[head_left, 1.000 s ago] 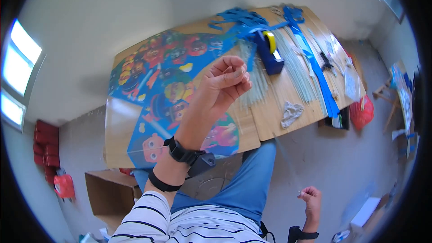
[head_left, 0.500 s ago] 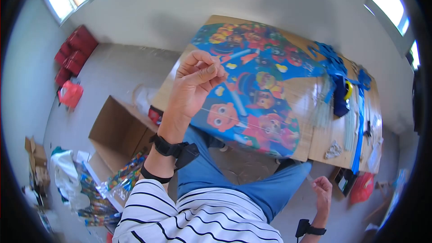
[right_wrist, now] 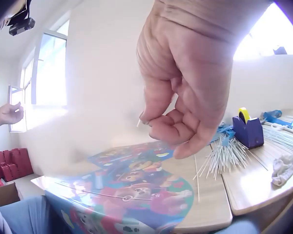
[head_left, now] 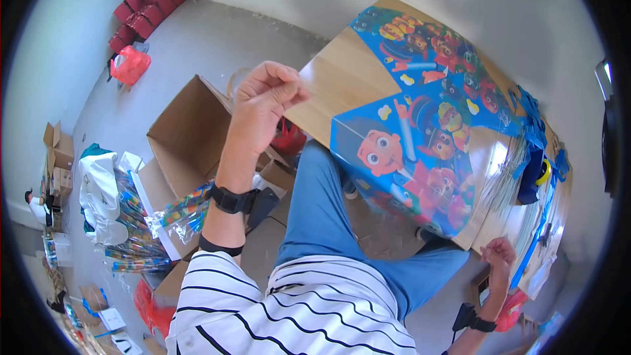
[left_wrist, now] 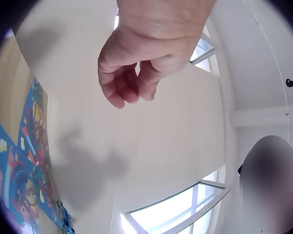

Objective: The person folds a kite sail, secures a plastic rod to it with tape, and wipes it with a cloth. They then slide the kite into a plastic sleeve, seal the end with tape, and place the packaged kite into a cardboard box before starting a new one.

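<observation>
My left hand (head_left: 266, 95) is raised in front of me, left of the table, with its thumb and fingertips curled together. Nothing shows between them in the left wrist view. Lower right, my right hand (head_left: 499, 256) is held up near the table's front corner. Its thumb and forefinger pinch something thin whose white tip (right_wrist: 138, 123) pokes out; the rest is hidden in the fingers. Between the hands, a glossy blue sheet (head_left: 440, 131) printed with cartoon figures covers much of the wooden table (head_left: 345, 79), its front part hanging over the edge.
Beyond the sheet stand a dark blue tape dispenser (right_wrist: 247, 131), a bundle of thin pale rods (right_wrist: 229, 158) and a crumpled whitish cloth (right_wrist: 285, 168). An open cardboard box (head_left: 187, 131) sits on the floor at left, with patterned plastic packets (head_left: 135, 236) beside it. A red bag (head_left: 130, 64) lies farther back.
The head view has turned left, so the table has shifted rightward and the box has come into fuller view. My right hand has risen toward the table's corner; the left stays raised, fingertips together.
</observation>
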The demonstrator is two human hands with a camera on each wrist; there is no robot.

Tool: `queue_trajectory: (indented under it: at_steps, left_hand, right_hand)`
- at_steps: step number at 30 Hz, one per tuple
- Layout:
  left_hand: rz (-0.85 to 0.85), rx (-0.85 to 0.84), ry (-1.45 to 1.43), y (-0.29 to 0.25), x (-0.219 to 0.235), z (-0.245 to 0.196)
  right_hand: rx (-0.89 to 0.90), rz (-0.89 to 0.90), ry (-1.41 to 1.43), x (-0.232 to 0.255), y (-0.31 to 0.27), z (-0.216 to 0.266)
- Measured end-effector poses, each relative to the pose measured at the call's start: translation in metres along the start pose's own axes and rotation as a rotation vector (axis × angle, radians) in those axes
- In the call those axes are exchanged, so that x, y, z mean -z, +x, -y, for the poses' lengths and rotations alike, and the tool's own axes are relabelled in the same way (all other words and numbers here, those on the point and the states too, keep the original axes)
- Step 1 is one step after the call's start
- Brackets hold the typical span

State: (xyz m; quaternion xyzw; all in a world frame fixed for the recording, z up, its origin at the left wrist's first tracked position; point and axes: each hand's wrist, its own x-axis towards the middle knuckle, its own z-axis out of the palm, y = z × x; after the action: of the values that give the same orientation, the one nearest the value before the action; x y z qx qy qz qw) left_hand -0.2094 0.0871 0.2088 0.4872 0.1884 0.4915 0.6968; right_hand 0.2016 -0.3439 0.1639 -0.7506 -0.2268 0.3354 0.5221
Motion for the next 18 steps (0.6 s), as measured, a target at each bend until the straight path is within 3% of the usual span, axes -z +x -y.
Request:
queue_trajectory:
  at_steps: [4, 9, 14, 18]
  left_hand:
    - [-0.080, -0.089, 0.114, 0.003, 0.017, 0.003]
    - [-0.122, 0.055, 0.192, 0.017, 0.047, 0.031]
    - [-0.202, 0.180, 0.270, 0.035, 0.065, 0.088]
    - [-0.196, 0.355, 0.248, 0.047, 0.076, 0.125]
  right_hand:
    - [0.005, 0.016, -0.026, -0.005, 0.008, 0.017]
    - [0.010, 0.008, -0.029, -0.009, 0.013, 0.034]
    - [0.020, -0.001, -0.067, -0.016, 0.017, 0.044]
    - [-0.078, 0.048, -0.107, 0.002, 0.022, 0.042]
